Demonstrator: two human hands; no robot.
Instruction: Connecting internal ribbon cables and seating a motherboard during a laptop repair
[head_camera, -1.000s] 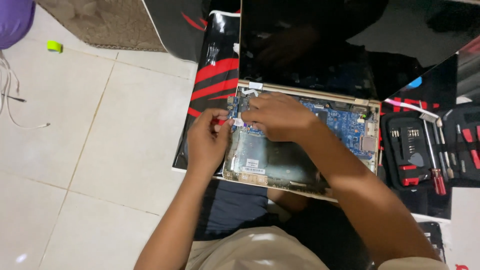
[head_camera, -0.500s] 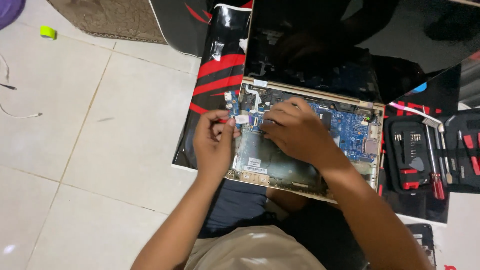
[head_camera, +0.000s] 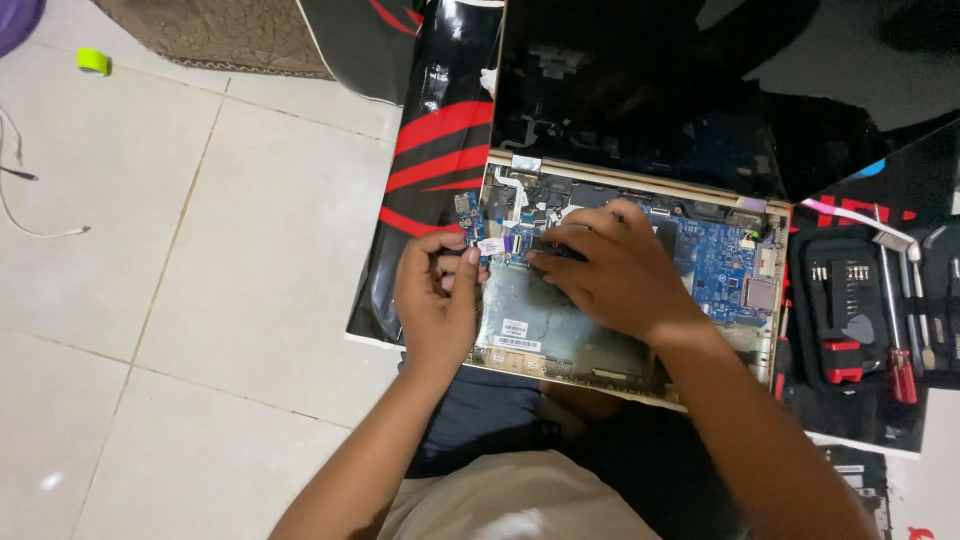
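Working inside the opened laptop (head_camera: 620, 280), centre: left hand (head_camera: 437, 300) pinches a small tool near the left daughterboard (head_camera: 468, 210); right hand (head_camera: 610, 270) presses fingertips together on the mainboard (head_camera: 715, 260). Judged best: steady, light pressure.

the left hand (head_camera: 437, 300) is curled at the left edge of the opened laptop (head_camera: 560, 335), thumb and fingers pinched close by a small blue board (head_camera: 468, 210). the right hand (head_camera: 615, 272) lies flat over the blue mainboard (head_camera: 715, 262), fingertips pressing near the white ribbon cable (head_camera: 515, 195). a black and red mat (head_camera: 435, 150) sits underneath, a screwdriver kit (head_camera: 850, 305) to the right, pale floor tiles (head_camera: 190, 260) to the left.
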